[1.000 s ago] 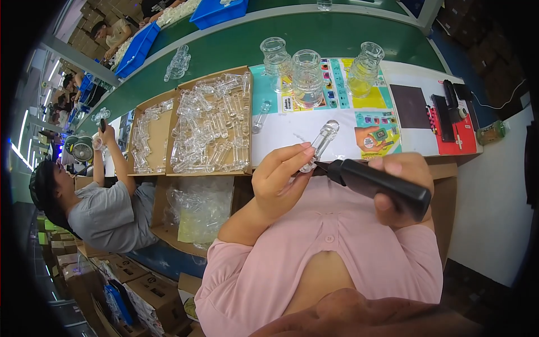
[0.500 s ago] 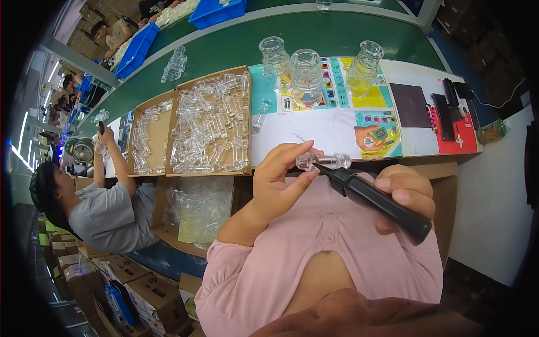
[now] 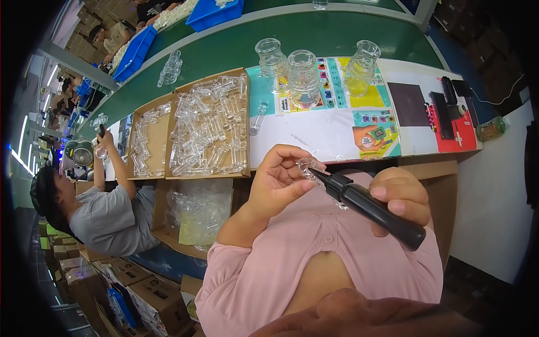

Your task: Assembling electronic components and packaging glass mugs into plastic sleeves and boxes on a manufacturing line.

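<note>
Smooth, glossy black plastic bottle (image 3: 371,208)

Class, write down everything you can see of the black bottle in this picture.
The black bottle is slim and opaque, plastic-looking and slightly shiny. Its long body narrows to a collar and a thin, pointed nozzle. It lies slantwise in the air, base toward the lower right, in the fingers of the right hand. The nozzle points at the clear piece in the left hand; whether they touch cannot be told. Its contents are hidden.
</note>
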Motion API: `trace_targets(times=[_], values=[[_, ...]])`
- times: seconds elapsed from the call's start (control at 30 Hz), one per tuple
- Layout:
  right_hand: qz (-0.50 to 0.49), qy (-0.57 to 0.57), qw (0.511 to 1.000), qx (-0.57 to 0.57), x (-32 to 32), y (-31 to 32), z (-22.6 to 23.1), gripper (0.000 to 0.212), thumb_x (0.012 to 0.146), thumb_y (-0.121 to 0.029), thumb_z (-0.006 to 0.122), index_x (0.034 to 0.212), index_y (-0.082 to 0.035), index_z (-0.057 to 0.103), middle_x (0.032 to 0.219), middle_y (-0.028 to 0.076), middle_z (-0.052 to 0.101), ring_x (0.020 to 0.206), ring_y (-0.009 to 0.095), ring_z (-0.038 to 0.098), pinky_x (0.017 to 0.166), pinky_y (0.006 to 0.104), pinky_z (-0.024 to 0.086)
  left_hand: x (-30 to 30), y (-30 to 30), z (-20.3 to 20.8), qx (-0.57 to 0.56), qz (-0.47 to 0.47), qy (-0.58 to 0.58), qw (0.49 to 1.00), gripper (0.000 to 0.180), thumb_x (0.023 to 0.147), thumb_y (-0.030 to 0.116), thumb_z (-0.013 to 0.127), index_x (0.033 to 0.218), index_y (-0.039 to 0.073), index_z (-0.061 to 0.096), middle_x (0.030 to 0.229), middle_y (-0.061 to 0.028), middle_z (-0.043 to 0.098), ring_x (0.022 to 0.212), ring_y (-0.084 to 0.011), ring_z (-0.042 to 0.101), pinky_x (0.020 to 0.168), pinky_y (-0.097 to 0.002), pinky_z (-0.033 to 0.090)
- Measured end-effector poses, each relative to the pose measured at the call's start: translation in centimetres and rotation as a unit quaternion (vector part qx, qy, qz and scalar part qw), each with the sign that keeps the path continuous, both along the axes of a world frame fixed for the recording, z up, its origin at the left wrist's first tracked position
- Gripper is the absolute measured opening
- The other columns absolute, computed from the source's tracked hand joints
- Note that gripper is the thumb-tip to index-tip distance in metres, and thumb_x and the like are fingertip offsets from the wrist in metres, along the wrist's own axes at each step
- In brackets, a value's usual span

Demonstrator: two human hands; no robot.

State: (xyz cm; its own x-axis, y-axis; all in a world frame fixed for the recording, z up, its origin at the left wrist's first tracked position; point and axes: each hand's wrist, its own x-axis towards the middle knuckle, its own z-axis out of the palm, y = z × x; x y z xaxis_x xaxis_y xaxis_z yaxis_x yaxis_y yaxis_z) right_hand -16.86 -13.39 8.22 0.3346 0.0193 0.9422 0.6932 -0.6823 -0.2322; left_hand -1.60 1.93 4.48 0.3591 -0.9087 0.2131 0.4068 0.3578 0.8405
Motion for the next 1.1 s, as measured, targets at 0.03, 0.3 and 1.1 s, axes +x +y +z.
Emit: trace_targets(times=[0.03,0.3,1.1], values=[[0.009,0.012,1.000,-0.016,-0.1,-0.1,0.2,0.043,0.079,-0.024,0.064,0.108,-0.001,0.042,0.094,0.018,0.053,0.064,0.023,0.056,0.051,0.0321,0.048,0.0,0.0,0.0,-0.002,-0.001,0.001,1.000,0.040,0.076,-0.005,0.062,0.109,0.001,0.041,0.104,-0.0151,0.055,0.100,-0.0214,0.056,0.086,-0.0311,0.046],[0.002,0.041,0.997,-0.069,-0.6,0.0,0.8,0.043,0.075,-0.018,0.068,0.106,0.000,0.044,0.096,0.019,0.053,0.068,0.025,0.058,0.055,0.0349,0.049,-0.2,-0.1,0.1,0.001,0.039,-0.035,0.999,0.039,0.075,-0.006,0.062,0.108,0.001,0.041,0.103,-0.0148,0.055,0.100,-0.0213,0.056,0.085,-0.0317,0.046],[-0.044,0.099,0.989,0.106,-0.6,-1.1,-0.4,0.057,0.073,-0.018,0.070,0.116,-0.001,0.037,0.092,0.015,0.057,0.076,0.022,0.059,0.061,0.0312,0.050,0.0,-0.6,-1.2,-0.027,0.238,-0.377,0.895,0.039,0.070,-0.010,0.064,0.104,0.000,0.047,0.102,-0.0164,0.057,0.095,-0.0233,0.058,0.080,-0.0311,0.048]])
